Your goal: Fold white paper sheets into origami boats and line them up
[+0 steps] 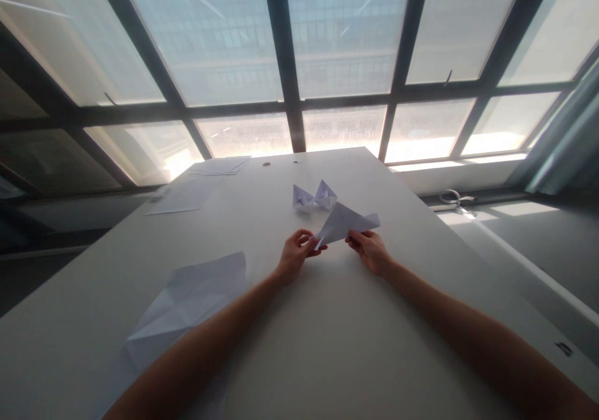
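Paper (344, 223), folded to a peak with a narrow end jutting out on the right, sits between your two hands over the white table (299, 357). Your left hand (299, 253) has thumb and fingers clamped on its lower left corner. Your right hand (369, 249) pinches its lower edge, right of the middle, thumb on the near face. Just beyond the peak stand two pointed paper shapes (302, 199), side by side; you cannot tell whether they are joined. To your left, partly hidden behind your left forearm (210, 332), lies a creased sheet (191, 298), opened out. Farther off, near the table's far left edge, flat sheets (182, 196) lie before the large window (234, 39).
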A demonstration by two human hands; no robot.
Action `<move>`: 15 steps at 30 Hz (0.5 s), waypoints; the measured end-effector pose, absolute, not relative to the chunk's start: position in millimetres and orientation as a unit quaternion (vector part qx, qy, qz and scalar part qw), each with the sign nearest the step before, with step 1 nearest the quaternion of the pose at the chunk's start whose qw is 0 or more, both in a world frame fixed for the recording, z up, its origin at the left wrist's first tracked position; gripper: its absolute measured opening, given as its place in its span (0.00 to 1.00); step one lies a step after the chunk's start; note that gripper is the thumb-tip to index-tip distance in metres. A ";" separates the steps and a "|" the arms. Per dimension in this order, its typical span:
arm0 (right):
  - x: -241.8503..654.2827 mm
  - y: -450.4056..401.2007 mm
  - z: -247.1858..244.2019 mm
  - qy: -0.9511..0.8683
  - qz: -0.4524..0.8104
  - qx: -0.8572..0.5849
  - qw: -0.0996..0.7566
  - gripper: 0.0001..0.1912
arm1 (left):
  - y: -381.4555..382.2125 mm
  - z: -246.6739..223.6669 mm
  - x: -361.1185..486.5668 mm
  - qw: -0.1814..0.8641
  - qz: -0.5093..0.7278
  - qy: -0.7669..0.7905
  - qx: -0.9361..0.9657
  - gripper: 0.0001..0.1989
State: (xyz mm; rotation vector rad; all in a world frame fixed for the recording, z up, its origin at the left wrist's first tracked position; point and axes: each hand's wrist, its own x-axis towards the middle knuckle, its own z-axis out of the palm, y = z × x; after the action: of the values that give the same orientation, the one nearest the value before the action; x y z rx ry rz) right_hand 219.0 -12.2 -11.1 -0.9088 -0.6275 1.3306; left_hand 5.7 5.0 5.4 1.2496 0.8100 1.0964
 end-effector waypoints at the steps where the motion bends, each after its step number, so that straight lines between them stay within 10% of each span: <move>1: 219.0 -12.1 -11.3 -0.273 0.585 -0.399 0.652 0.18 | 4.5 5.3 6.1 0.594 0.474 0.347 0.549 0.22; 15: 220.7 -10.4 -13.9 -0.265 0.577 -0.394 0.665 0.15 | 3.9 4.7 6.8 0.552 0.475 0.335 0.598 0.23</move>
State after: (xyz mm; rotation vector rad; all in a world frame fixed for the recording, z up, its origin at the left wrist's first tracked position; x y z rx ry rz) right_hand 220.7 -10.4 -13.9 -0.8903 -0.5976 1.3024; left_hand 6.8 3.9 4.7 1.4145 0.7914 1.1226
